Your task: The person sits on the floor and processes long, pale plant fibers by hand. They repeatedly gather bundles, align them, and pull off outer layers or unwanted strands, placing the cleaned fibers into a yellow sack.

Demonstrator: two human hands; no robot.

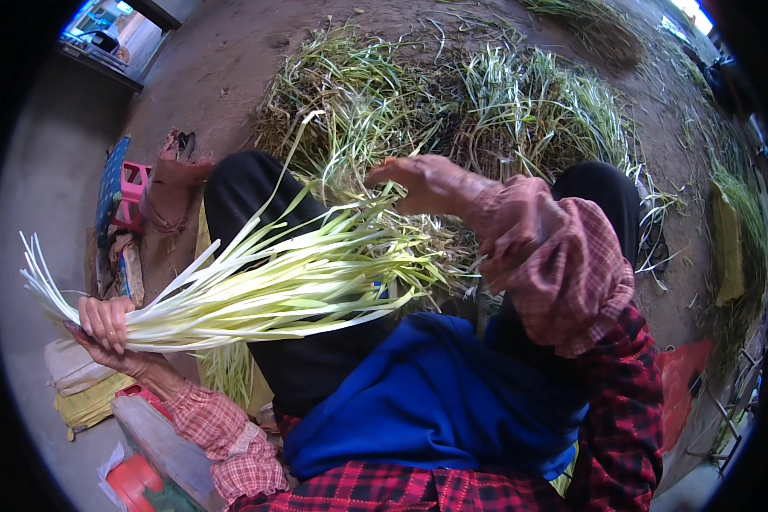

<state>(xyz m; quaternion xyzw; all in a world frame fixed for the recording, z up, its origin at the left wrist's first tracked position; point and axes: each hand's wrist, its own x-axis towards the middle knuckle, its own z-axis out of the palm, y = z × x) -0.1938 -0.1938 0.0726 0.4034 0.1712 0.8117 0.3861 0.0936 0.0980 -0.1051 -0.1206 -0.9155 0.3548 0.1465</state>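
A bundle of long pale yellow-green leaves (262,288), white at the stem end, lies in my left hand (112,329), whose fingers are wrapped round it near the stems. Its leafy tips fan out to the right above my lap. My right hand (422,182) is raised over the tips, its fingers curved and somewhat blurred. Whether it holds a leaf I cannot tell. Beyond my knees, a heap of green leaves and dry stalks (358,109) lies on the floor, with more grassy clumps (537,102) to its right.
A pink plastic stool (130,192) and a pink sack (173,189) stand at the left. Folded sacks (89,393), a wooden board (166,441) and a red container (133,483) are at the lower left. A yellow sack (728,246) lies at the right.
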